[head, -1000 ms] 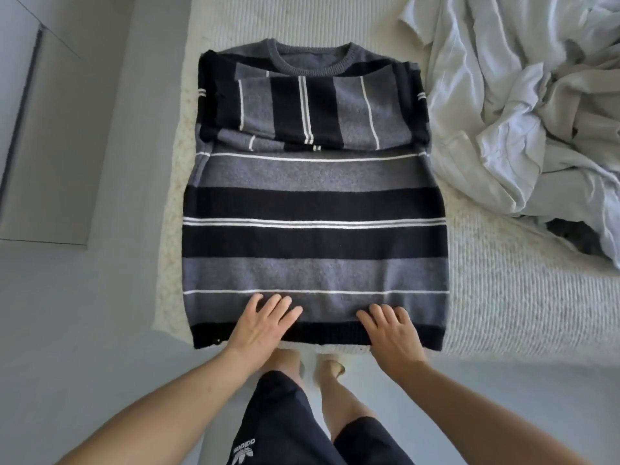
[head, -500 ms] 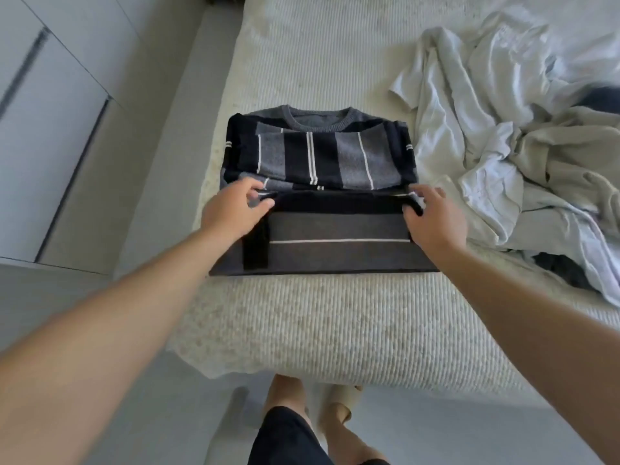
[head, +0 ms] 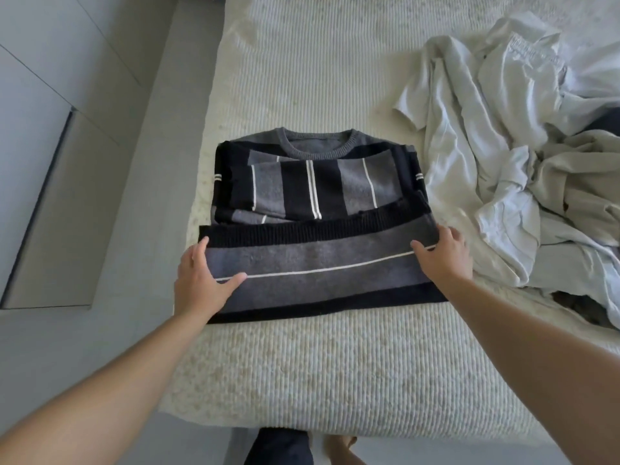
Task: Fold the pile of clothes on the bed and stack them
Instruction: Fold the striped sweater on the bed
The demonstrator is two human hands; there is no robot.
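Note:
A grey and black striped sweater [head: 322,263] lies on the bed [head: 335,380], sleeves folded across its chest and its bottom part folded up over the middle. My left hand [head: 201,280] lies flat on the left side of the folded-up part, fingers spread, thumb on the white stripe. At the right edge of that part rests my right hand [head: 443,256], fingers apart. Neither hand grips the cloth. A pile of unfolded clothes [head: 503,162], white and beige, lies to the right.
The bed's left edge meets a grey ledge [head: 151,196] and a pale wall panel [head: 43,129]. A dark garment [head: 607,119] peeks out of the pile at far right. My legs and feet [head: 302,448] show below the bed's near edge.
Both hands took the sweater's bottom hem, carried it up over the body and laid it down. They have since moved back onto the sides of the fold.

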